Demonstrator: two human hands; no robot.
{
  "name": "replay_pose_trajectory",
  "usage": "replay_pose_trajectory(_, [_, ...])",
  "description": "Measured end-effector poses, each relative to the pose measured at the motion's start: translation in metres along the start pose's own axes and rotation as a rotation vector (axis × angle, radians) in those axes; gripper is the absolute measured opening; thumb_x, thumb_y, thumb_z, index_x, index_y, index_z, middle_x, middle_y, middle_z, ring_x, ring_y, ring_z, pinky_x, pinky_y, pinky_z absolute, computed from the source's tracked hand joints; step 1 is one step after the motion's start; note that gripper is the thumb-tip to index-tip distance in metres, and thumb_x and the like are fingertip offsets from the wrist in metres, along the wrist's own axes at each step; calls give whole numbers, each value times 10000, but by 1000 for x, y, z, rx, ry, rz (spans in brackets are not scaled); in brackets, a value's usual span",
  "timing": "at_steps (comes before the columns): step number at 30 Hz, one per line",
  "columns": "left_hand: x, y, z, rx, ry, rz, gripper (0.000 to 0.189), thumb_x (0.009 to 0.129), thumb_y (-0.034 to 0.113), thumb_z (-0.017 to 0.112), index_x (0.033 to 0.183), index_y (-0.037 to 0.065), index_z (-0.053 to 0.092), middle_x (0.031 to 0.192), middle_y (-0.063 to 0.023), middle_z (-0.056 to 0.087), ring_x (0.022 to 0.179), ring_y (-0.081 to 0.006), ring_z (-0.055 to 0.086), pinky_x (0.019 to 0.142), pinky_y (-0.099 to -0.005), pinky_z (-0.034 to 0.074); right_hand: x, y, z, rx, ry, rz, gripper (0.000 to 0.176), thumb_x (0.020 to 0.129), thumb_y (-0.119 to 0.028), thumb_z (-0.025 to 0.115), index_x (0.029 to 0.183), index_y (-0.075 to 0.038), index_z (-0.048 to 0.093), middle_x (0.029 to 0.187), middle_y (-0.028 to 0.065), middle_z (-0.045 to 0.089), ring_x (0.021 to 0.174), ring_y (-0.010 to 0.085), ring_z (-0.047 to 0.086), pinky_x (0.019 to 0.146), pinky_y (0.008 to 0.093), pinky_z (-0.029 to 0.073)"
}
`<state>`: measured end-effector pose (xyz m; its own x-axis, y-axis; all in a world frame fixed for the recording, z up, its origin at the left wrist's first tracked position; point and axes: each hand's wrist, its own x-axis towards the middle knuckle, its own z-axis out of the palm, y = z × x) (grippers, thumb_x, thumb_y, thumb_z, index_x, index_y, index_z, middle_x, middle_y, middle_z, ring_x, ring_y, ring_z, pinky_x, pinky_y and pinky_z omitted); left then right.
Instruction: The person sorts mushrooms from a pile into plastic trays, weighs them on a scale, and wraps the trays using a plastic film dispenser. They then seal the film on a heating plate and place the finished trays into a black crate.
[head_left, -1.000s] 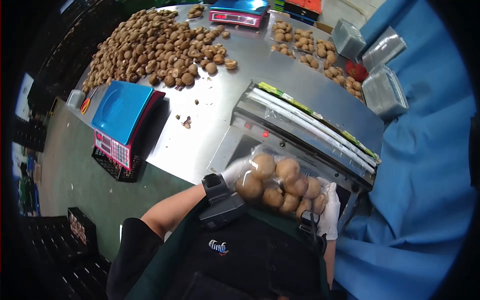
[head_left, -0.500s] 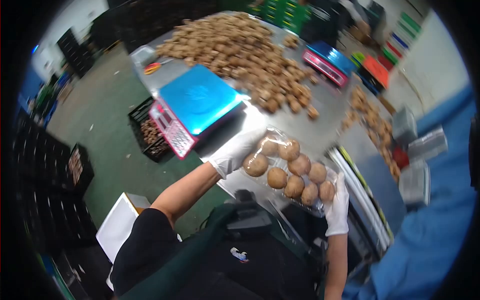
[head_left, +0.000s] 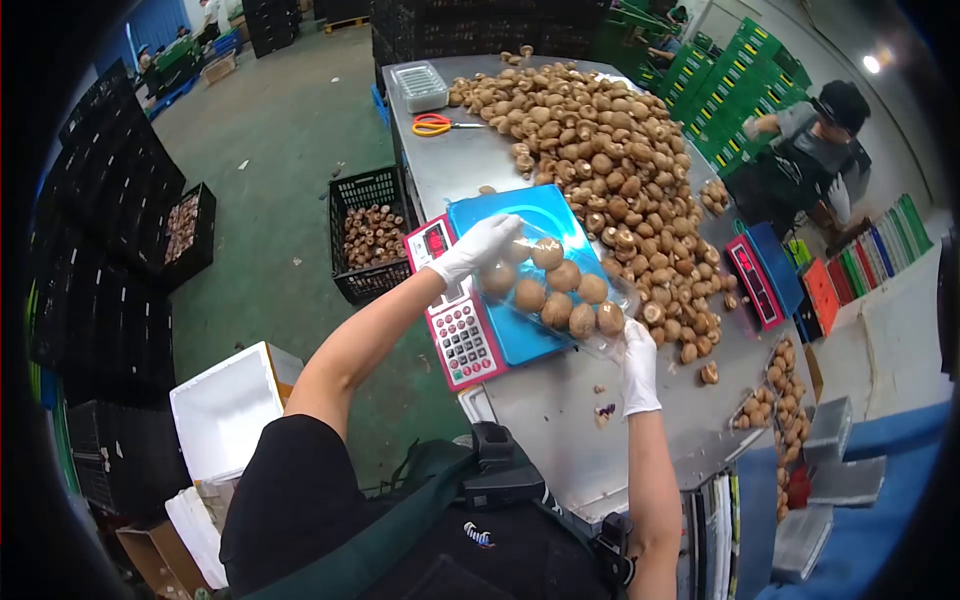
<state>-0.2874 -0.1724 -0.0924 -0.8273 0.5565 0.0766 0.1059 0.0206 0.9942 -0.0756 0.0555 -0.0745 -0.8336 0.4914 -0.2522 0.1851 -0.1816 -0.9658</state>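
A clear plastic pack of round brown mushrooms point(head_left: 557, 290) is held over the blue plate of a scale point(head_left: 516, 338) with a pink body and keypad. My left hand point(head_left: 478, 248), in a white glove, grips the pack's upper left end. My right hand point(head_left: 637, 368), also gloved, holds its lower right end. Whether the pack touches the plate I cannot tell. A large heap of mushrooms point(head_left: 620, 160) lies on the metal table point(head_left: 545, 420) behind and to the right of the scale.
Orange scissors point(head_left: 432, 125) and clear trays point(head_left: 419, 87) lie at the table's back left. A black crate of mushrooms point(head_left: 372, 235) stands on the floor. A second scale point(head_left: 757, 280) is at the right, near a co-worker point(head_left: 815, 150). A white box point(head_left: 228, 412) stands lower left.
The view has turned to the right, with more of the table showing. The pack, still in both hands, has moved from beside the scale to over its blue plate.
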Motion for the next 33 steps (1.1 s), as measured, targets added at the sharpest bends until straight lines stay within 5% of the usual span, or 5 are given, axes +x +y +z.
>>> replay_pose_trajectory(4, [14,-9,-37,260,284,241,438,923,331,480,1164,-26,555,1114,-197,606,1032,-302,577,899,-348,428,15,22,-23,-458,74,-361,305,935,-214,507,1153,-11,572,1071,75,608,938,157,592,784,293,495])
replay_pose_trajectory(12, [-20,28,-141,226,690,145,343,925,318,485,999,7,610,775,-54,570,741,-137,500,701,-275,409,-42,10,-108,-231,206,67,364,953,-277,478,1224,-38,522,1144,129,596,1009,214,588,812,308,483])
replay_pose_trajectory(24, [-9,4,-36,1183,60,245,352,930,317,427,1175,118,584,1292,-263,444,1203,-423,398,1037,-486,295,-22,-11,-23,-294,87,17,369,934,-301,499,1206,-59,553,1109,116,602,945,160,594,802,303,486])
replay_pose_trajectory(26, [-12,-24,-15,1070,-82,520,355,915,279,467,1177,69,582,1351,-242,398,1300,-418,286,1080,-487,229,-30,-22,6,-437,-35,-136,354,919,-265,538,1173,-19,564,1091,101,601,930,174,583,800,304,476])
replay_pose_trajectory(33, [2,60,89,-146,-286,21,411,984,316,366,1261,37,488,1203,-68,534,1092,-184,515,976,-308,381,-51,-42,-38,-216,358,-364,391,814,-317,635,999,26,603,868,146,641,759,211,631,668,335,503])
